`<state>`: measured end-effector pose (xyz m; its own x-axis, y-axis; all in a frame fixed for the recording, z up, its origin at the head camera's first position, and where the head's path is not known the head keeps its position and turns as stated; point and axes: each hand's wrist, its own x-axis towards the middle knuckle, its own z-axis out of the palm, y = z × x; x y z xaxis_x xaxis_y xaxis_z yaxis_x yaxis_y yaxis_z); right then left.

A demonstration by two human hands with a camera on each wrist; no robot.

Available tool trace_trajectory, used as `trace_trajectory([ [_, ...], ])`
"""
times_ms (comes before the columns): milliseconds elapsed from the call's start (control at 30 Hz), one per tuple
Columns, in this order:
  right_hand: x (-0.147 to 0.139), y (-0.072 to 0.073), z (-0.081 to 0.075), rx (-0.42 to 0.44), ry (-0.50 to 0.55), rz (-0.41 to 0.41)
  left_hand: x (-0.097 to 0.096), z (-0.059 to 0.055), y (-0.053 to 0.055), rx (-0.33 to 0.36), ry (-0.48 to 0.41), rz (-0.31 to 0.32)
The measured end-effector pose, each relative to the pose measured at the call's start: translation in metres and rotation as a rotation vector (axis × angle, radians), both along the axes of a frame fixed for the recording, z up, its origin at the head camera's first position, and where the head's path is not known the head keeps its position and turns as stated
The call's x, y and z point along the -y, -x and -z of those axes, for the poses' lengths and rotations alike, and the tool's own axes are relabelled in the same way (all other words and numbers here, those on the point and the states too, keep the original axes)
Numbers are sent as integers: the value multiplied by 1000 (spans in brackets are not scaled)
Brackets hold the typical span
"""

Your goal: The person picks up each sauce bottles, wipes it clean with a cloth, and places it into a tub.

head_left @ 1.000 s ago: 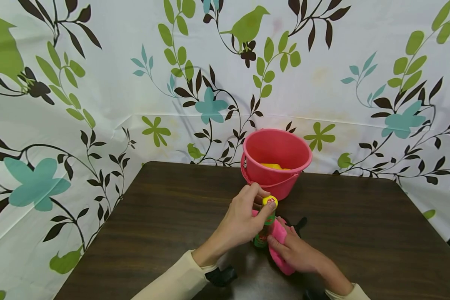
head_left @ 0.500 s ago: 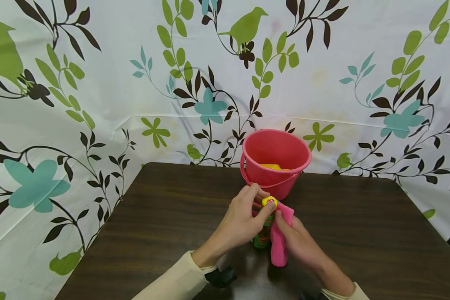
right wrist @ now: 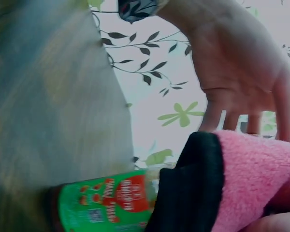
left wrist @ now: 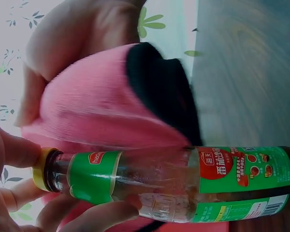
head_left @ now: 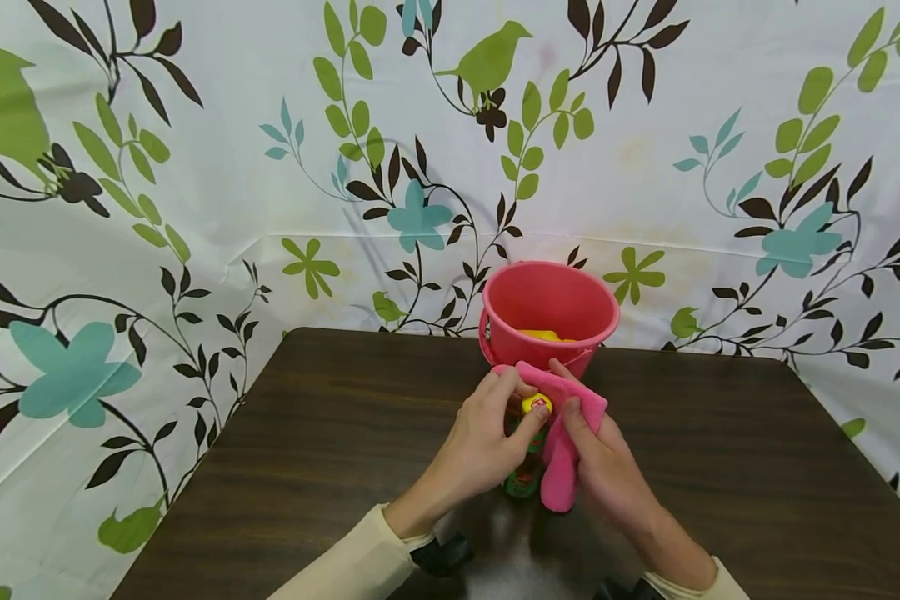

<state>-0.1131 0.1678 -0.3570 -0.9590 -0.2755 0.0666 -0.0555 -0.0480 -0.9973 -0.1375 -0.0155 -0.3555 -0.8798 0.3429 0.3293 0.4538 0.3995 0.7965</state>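
A glass sauce bottle (head_left: 523,481) with green and red labels and a yellow cap (head_left: 537,404) stands upright on the dark wooden table (head_left: 360,417). My left hand (head_left: 478,429) grips the cap and neck between thumb and fingers. A pink fleecy cloth (head_left: 559,479) with a black edge drapes beside and behind the bottle. It is pinched between the thumb and fingers of my right hand (head_left: 611,471). In the left wrist view the cloth (left wrist: 92,96) lies against the bottle (left wrist: 241,169). The right wrist view shows the cloth (right wrist: 251,179) covering the bottle's upper part.
Right behind my hands stands a pink bucket (head_left: 547,287) with something yellow (head_left: 546,335) inside. A white curtain (head_left: 232,167) printed with leaves and birds hangs behind the table.
My right hand has lifted the cloth from the bottle's lower side up to its neck, with the cloth now spreading behind the cap. The left hand keeps holding the cap.
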Motion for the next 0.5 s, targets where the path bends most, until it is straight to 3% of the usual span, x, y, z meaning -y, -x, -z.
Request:
trace_trajectory([
  [233,-5,-8,-11,-158,-14,75,-1,-1,-1,-34,49,-35],
  [500,-9,-10,-7,-161,-49,130,-1,-3,-3,-36,66,-54],
])
